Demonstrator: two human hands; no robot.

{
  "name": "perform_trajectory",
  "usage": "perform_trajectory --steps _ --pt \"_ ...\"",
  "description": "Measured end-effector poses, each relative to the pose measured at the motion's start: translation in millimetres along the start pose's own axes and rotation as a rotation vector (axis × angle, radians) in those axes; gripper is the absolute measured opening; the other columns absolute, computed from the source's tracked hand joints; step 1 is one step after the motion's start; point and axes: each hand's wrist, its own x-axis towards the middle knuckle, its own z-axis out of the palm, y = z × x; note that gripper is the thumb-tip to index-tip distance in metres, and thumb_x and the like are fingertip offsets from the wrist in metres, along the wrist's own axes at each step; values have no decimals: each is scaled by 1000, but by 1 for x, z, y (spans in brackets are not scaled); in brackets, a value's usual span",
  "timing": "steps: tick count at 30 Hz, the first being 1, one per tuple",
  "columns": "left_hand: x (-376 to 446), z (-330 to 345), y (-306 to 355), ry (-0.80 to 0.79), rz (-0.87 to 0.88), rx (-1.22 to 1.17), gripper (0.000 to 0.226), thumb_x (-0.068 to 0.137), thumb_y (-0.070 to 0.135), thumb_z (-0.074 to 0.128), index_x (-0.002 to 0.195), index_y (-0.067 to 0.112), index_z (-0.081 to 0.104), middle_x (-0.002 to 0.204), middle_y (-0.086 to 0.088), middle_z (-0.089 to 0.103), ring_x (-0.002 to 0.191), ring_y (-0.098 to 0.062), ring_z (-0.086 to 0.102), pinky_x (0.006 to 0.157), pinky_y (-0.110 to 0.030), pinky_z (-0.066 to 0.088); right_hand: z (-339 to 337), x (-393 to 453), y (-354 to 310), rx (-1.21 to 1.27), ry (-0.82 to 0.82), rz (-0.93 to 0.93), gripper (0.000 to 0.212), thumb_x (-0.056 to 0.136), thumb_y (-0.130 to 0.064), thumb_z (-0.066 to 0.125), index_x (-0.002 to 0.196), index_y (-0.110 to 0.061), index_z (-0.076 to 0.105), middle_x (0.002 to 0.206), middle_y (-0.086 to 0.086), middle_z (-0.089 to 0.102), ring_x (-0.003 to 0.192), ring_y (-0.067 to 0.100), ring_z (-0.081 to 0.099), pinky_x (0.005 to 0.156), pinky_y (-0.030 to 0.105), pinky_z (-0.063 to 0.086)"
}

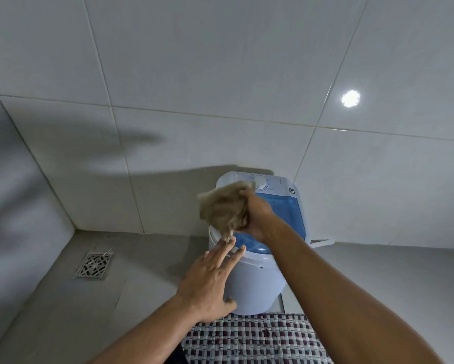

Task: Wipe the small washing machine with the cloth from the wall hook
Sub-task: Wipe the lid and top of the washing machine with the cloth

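Note:
A small white washing machine (257,282) with a blue see-through lid (289,208) stands on the floor against the tiled wall. A white dial (261,183) sits on its rear control panel. My right hand (257,214) is shut on a bunched beige cloth (222,206), held just above the lid's left side. My left hand (210,279) hovers at the machine's front left with fingers spread; its fingertips touch the hanging corner of the cloth.
A metal floor drain (93,265) lies to the left on the grey floor. A checked woven mat (257,340) lies in front of the machine. A white hose end (323,243) sticks out to the machine's right. Tiled walls meet in a corner at left.

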Motion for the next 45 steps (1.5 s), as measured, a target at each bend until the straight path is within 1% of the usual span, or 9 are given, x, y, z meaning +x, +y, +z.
perform_trajectory --steps 3,6,8,11,14,18,25,32,45 --pt "1 7 -4 2 6 -4 115 83 52 66 161 39 -17 169 11 -31 156 -10 -24 129 -37 5 -32 8 -22 476 -60 -57 38 96 -31 54 119 -5 70 109 16 77 99 34 74 88 52 60" --pt "1 12 -5 22 14 -9 114 84 52 65 161 40 -18 168 12 -33 155 -9 -26 128 -37 5 -43 20 -53 553 87 -295 22 99 -22 58 104 -5 70 102 13 75 93 29 72 81 40 60" --pt "1 13 -6 25 20 -15 114 84 53 65 161 40 -19 168 13 -34 155 -9 -27 126 -35 2 -43 36 -74 212 249 -446 25 102 -27 56 105 -5 68 99 12 73 91 27 69 72 35 56" --pt "2 15 -6 34 26 -24 114 84 53 65 160 41 -19 167 14 -34 155 -8 -27 128 -37 6 -35 68 -80 -641 399 -573 45 104 -40 45 123 -3 62 117 22 70 105 39 65 85 42 50" --pt "1 17 -7 38 31 -13 115 84 53 64 159 42 -21 167 15 -35 155 -7 -27 130 -37 9 -28 101 -58 -1302 227 -611 45 104 -37 41 141 -14 50 142 20 59 130 41 54 107 49 39" --pt "1 18 -9 50 35 -22 115 83 53 65 159 43 -21 167 16 -35 155 -7 -27 130 -38 13 -25 129 -32 -1750 26 -538 67 106 -46 27 164 -22 2 173 5 1 160 27 -1 125 59 -3" --pt "0 20 -8 59 28 -30 115 83 53 66 160 43 -19 167 16 -35 155 -6 -27 128 -37 11 -26 110 -5 -1794 -73 -645 64 106 -53 19 162 -35 -6 172 1 -12 159 22 -12 125 56 -13" --pt "1 17 -7 43 28 -14 116 83 54 66 160 41 -19 168 13 -32 156 -9 -26 128 -38 9 -30 79 10 -1730 -219 -636 61 108 -48 22 161 -36 -5 172 0 -13 158 23 -14 128 51 -2" --pt "2 12 -7 -7 10 28 111 83 59 64 164 33 -7 173 5 -20 159 -16 -16 131 -44 8 -39 31 45 -1697 -321 -669 59 107 -51 19 157 -42 -10 171 -4 -16 156 19 -20 127 47 -10"
